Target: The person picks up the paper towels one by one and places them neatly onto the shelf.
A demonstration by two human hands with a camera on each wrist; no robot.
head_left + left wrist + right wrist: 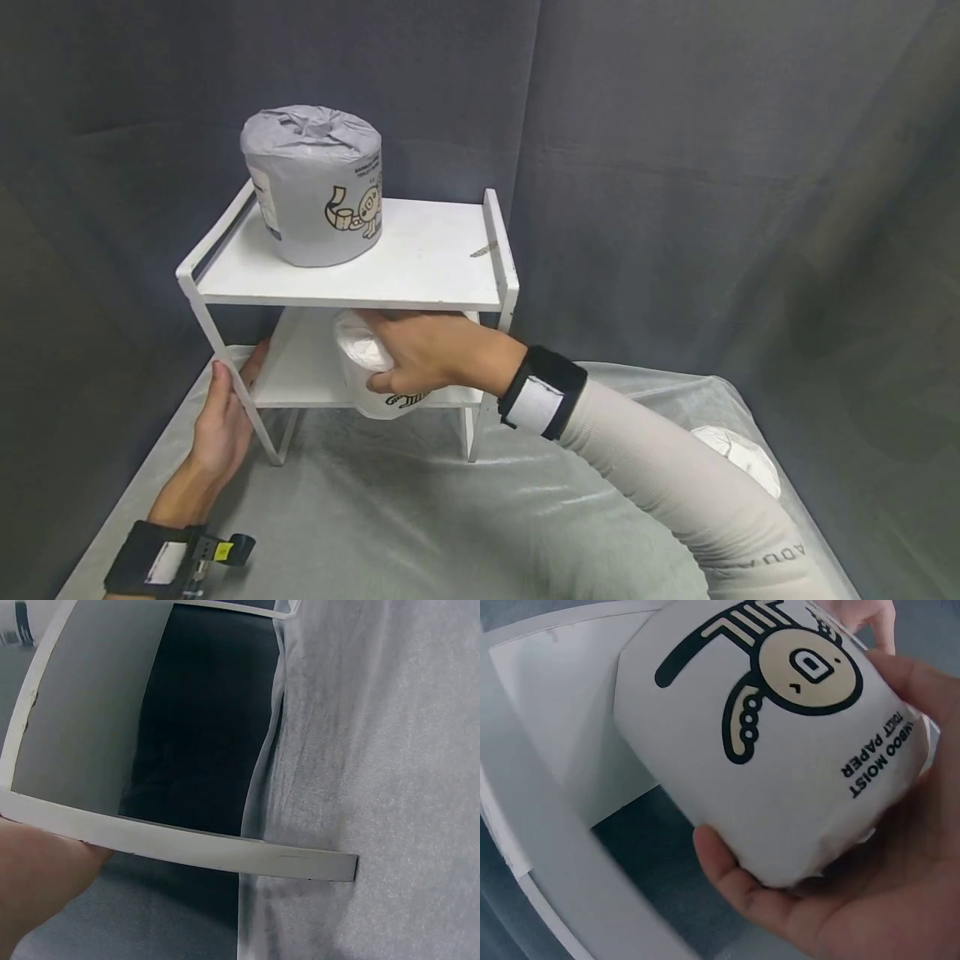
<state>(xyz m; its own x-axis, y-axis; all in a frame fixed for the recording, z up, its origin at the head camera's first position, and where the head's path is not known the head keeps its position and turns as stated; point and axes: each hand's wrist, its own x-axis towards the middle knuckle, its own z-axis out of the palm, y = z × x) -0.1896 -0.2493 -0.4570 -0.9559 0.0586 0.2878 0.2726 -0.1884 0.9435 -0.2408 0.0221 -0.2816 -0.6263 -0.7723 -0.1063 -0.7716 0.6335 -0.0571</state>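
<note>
My right hand [442, 350] grips a paper-wrapped toilet roll [363, 392] between the two boards of a small white shelf rack [435, 250]. In the right wrist view, fingers and thumb span the roll's end, and its printed cartoon shows. The roll is tilted over the front edge of the lower board [300, 358]; whether it touches the board I cannot tell. My left hand [221, 425] holds the rack's left leg, thumb in front and fingers behind. A second wrapped toilet roll [315, 208] stands upright on the upper board, at its left.
A pale grey cloth [420, 517] covers the surface under the rack. Another white wrapped item [738, 458], partly behind the right sleeve, lies at the far right. Dark grey curtains [637, 167] enclose the back and sides.
</note>
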